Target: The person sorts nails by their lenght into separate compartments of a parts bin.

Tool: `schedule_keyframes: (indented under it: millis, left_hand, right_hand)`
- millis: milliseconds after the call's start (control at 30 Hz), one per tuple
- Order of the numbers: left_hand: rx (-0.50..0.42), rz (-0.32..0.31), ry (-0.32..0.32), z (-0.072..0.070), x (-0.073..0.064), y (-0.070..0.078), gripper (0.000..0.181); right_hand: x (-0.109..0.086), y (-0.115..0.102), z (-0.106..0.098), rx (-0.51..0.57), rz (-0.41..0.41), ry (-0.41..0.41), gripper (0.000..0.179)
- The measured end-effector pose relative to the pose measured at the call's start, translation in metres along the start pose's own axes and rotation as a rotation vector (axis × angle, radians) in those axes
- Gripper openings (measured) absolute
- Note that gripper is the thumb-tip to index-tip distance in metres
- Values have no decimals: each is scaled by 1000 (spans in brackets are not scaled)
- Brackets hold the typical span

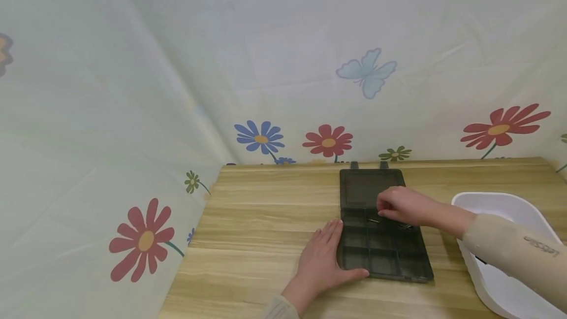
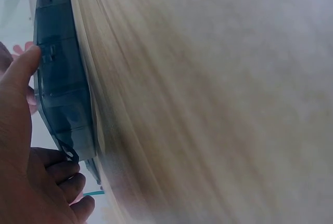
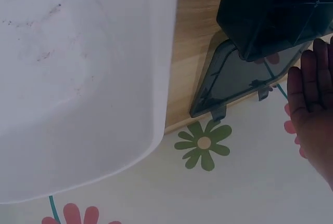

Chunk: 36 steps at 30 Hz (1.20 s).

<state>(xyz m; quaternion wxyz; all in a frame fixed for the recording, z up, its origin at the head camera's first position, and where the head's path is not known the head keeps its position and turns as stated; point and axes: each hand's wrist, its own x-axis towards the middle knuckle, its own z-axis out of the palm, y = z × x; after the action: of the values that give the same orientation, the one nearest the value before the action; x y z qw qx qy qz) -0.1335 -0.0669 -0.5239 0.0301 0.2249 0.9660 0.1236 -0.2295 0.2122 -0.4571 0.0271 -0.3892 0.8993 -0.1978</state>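
Note:
A dark translucent compartment box lies on the table with its lid folded back toward the wall. My left hand grips its near left corner, thumb along the front edge and fingers down the side. In the left wrist view, the thumb presses the box wall while the fingers curl by the hinge end. Over the far row of compartments is my right hand, fingers bent downward. I cannot tell whether its fingertips pinch anything. Thin metal pieces lie in the far compartments beneath it.
To the right stands a white plastic tub, partly covered by the right sleeve. Dark specks dot its floor in the right wrist view. A wood-grain table extends left of the box. A flower-printed sheet hangs behind and at the left.

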Motion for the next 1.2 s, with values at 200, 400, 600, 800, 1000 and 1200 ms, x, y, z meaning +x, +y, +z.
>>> schedule_keyframes:
  millis: [200,400,600,800,1000,1200]
  left_hand:
    - [-3,-10,-11,1,1,0,123]
    - [-1,-5,-8,0,1,1,122]
    - [12,-5,-5,0,0,1,123]
    - [25,0,0,-1,0,1,123]
    - [16,4,3,-2,0,1,122]
    - [18,12,3,-2,0,1,122]
  right_hand:
    - [-4,3,-6,12,-5,40,16]
    - [-17,4,-19,39,26,39,9]
    - [-36,8,-35,58,73,26,5]
    - [-62,16,-52,13,156,43,10]
    - [-92,27,-64,-50,223,53,22]
    - [-116,37,-66,-97,242,71,30]
